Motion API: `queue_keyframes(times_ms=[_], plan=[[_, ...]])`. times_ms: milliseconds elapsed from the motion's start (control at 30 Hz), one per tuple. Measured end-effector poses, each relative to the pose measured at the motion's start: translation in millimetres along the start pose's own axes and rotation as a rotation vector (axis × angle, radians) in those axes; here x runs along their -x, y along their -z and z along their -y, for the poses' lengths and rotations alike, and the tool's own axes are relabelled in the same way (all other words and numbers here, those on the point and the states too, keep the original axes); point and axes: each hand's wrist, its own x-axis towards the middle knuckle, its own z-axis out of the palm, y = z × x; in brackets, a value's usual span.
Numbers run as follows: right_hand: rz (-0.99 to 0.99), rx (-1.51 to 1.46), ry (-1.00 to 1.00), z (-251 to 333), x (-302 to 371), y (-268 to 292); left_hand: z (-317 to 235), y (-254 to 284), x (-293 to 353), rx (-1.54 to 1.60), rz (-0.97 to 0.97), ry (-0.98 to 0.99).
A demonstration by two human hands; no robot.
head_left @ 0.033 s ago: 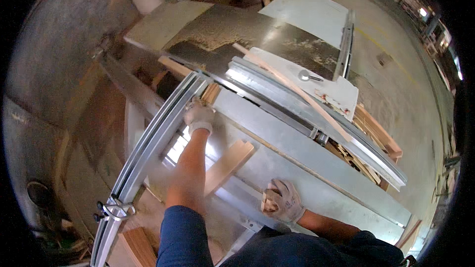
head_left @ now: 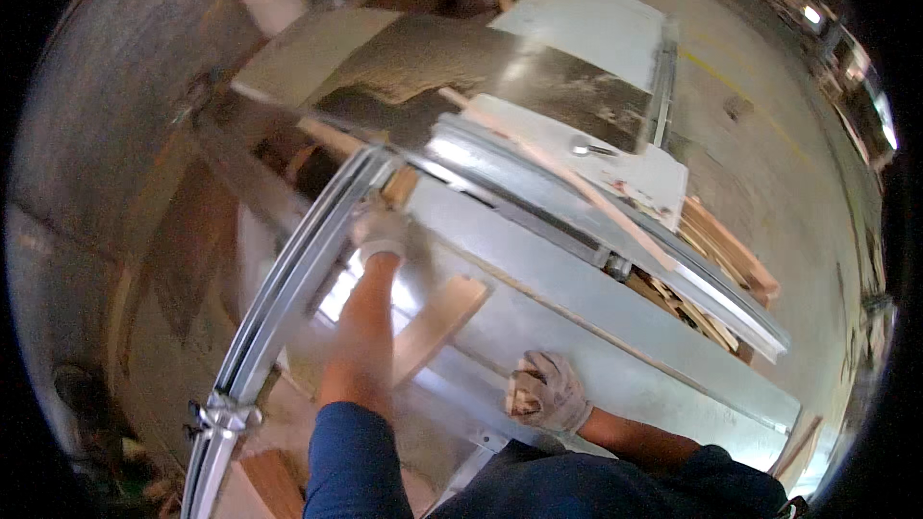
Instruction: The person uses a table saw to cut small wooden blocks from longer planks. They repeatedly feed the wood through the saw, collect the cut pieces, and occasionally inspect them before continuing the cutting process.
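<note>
My left hand (head_left: pixel 380 231), in a light work glove and smeared by motion, is closed at the far end of the metal fence (head_left: pixel 303 250). A short wooden block (head_left: pixel 399 186) sticks out just beyond its fingers, against the fence. Nearer my body, my right hand (head_left: pixel 553 394), also gloved, is closed round a small wood piece (head_left: pixel 522 392) above the grey metal table (head_left: pixel 615 365). Between my arms a longer wooden board (head_left: pixel 440 325) lies at a slant, partly behind my left forearm.
A metal rail (head_left: pixel 538 178) crosses beyond the table, with a thin wood strip (head_left: pixel 567 183) on it. Scrap wood strips (head_left: pixel 707 317) lie beside the rail. A clamp (head_left: pixel 226 416) sits on the fence's near end. Sawdust covers the machine top (head_left: pixel 423 62) farther off.
The whole view has shifted slightly, so the far machine and rail sit a little further left. Both hands keep about the same places on the table and fence.
</note>
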Motion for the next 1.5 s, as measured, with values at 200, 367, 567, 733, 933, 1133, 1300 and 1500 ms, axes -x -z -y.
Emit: queue_keyframes(times_ms=[200,367,567,733,933,1133,1300,1500], plan=[[-0.062,-0.247,-0.069,-17.0,17.5,-30.4,4.8,-28.7,-5.1,-0.211,-0.428,0.175],[-0.078,0.051,0.09,-17.3,22.0,-50.5,44.9,-31.3,11.2,0.676,-0.389,0.066],[-0.119,0.161,0.027,-36.7,35.1,-51.6,-157.6,119.0,189.4,1.274,0.144,-0.385],[0.137,-0.756,0.02,-37.2,-0.9,-59.6,-201.9,176.5,260.4,1.474,-0.198,-0.74],[0.304,-1.172,0.029,-154.5,0.9,-123.6,-174.1,83.3,403.3,0.956,0.016,-0.784],[-0.116,0.061,0.135,-27.8,-3.8,-35.1,-4.2,-32.0,493.9,1.173,0.212,-0.061],[-0.144,0.131,0.092,-51.4,-1.1,-35.7,50.9,-79.3,564.3,1.035,0.013,0.111],[-0.209,0.096,0.049,-4.4,-13.1,-30.9,116.6,-111.7,628.2,0.96,0.01,0.272]])
